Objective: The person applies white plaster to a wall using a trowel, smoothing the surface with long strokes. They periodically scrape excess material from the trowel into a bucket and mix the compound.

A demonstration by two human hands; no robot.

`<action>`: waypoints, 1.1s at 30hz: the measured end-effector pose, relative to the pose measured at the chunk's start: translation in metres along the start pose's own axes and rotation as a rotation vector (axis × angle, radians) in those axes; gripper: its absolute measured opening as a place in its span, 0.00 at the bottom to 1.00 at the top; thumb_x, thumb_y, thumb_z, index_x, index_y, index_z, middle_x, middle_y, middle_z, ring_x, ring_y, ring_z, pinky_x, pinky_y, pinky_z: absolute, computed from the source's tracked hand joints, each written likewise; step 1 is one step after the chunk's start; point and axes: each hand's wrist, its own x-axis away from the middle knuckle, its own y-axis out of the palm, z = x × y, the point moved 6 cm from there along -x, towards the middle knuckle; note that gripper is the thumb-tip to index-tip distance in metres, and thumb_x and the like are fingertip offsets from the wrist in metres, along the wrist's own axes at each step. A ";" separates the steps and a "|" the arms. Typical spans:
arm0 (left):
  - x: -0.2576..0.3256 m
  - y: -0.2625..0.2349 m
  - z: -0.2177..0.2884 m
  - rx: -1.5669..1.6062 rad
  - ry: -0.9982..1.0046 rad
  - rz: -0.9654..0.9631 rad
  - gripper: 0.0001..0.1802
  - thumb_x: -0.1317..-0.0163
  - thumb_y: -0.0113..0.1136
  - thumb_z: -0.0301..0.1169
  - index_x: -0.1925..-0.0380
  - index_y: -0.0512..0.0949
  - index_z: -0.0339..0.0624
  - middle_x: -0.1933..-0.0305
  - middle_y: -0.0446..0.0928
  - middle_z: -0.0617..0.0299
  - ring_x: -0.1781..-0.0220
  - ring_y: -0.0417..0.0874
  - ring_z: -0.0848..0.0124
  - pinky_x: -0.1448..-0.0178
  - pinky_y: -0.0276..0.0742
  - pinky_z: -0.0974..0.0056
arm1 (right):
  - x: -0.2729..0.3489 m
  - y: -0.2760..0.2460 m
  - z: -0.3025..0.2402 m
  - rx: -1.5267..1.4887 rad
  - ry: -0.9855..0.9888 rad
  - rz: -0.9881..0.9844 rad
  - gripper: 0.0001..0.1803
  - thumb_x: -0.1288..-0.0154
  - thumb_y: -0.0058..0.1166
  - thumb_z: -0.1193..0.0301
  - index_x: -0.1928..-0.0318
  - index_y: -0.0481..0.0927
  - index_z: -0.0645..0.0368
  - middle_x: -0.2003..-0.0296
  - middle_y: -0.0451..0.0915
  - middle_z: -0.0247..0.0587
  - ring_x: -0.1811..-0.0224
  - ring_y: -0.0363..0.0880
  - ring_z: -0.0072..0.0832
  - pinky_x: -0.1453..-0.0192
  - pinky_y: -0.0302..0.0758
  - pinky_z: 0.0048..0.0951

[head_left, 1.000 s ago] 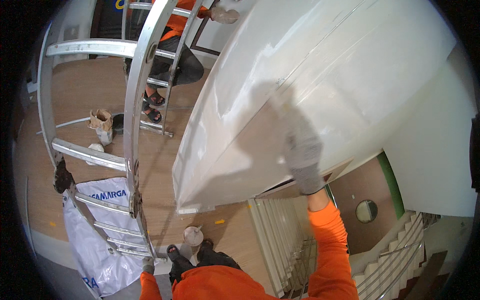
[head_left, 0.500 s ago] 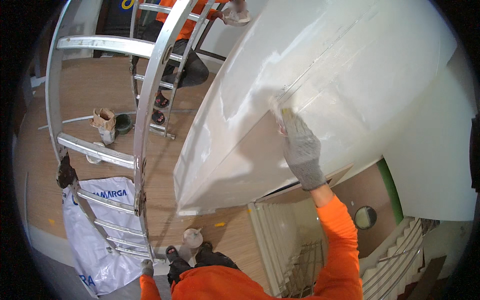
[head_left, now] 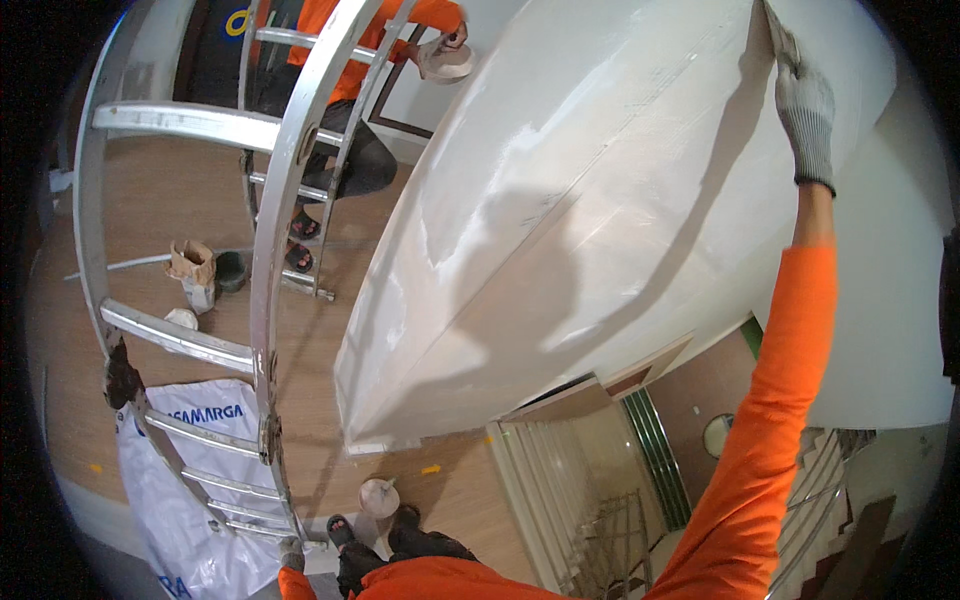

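My right hand [head_left: 806,110], in a grey knit glove, reaches up to the far right with the arm stretched out. Its fingers are closed on a flat putty knife [head_left: 772,28], seen edge-on against the white plastered wall [head_left: 640,200]. Streaks and patches of filler show on this slanting surface, along with a long seam. At the lower left my gloved left hand [head_left: 291,553] grips the aluminium ladder [head_left: 268,230] near the end of its rail; its fingers are small in view. A white tub [head_left: 378,498] stands just ahead of my feet.
Beyond the ladder, a person in orange [head_left: 350,80] holds a pale bowl [head_left: 447,62] by a second ladder [head_left: 338,160]. A paper bag [head_left: 192,265] and dark bucket [head_left: 231,271] stand on the floor. White sheeting [head_left: 200,480] lies below. Stairs with railings [head_left: 810,500] are lower right.
My right hand has swept up and to the right along the wall with the putty knife, the arm straightening. My left hand stays on the ladder. The view has shifted slightly.
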 end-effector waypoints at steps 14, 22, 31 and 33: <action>-0.005 0.026 -0.020 0.173 -0.240 -0.219 0.12 0.40 0.60 0.36 0.67 0.87 0.39 0.70 0.86 0.50 0.65 0.87 0.58 0.58 0.80 0.53 | 0.348 -0.044 -0.267 -0.709 -0.168 -0.642 0.34 0.37 0.49 0.82 0.28 0.69 0.56 0.34 0.75 0.49 0.32 0.75 0.43 0.31 0.75 0.40; -0.023 -0.009 -0.017 0.175 -0.149 -0.071 0.10 0.39 0.58 0.33 0.67 0.84 0.39 0.72 0.83 0.55 0.70 0.81 0.62 0.61 0.77 0.53 | 0.260 -0.040 -0.185 -0.621 0.267 -0.231 0.24 0.30 0.49 0.82 0.34 0.78 0.57 0.38 0.80 0.51 0.35 0.79 0.45 0.32 0.75 0.36; 0.036 -0.008 -0.026 -0.261 0.114 -0.157 0.16 0.43 0.53 0.38 0.81 0.77 0.38 0.75 0.80 0.45 0.71 0.82 0.51 0.65 0.73 0.47 | 0.362 0.020 -0.277 -0.396 0.041 -0.461 0.40 0.32 0.44 0.74 0.22 0.50 0.71 0.22 0.52 0.63 0.17 0.49 0.47 0.15 0.47 0.42; 0.051 -0.003 -0.048 -0.247 -0.170 -0.265 0.14 0.43 0.54 0.37 0.77 0.81 0.39 0.72 0.82 0.45 0.69 0.82 0.49 0.62 0.75 0.47 | 0.391 0.004 -0.308 -0.201 -0.181 -0.724 0.39 0.31 0.44 0.74 0.22 0.50 0.69 0.22 0.52 0.61 0.17 0.49 0.46 0.15 0.48 0.43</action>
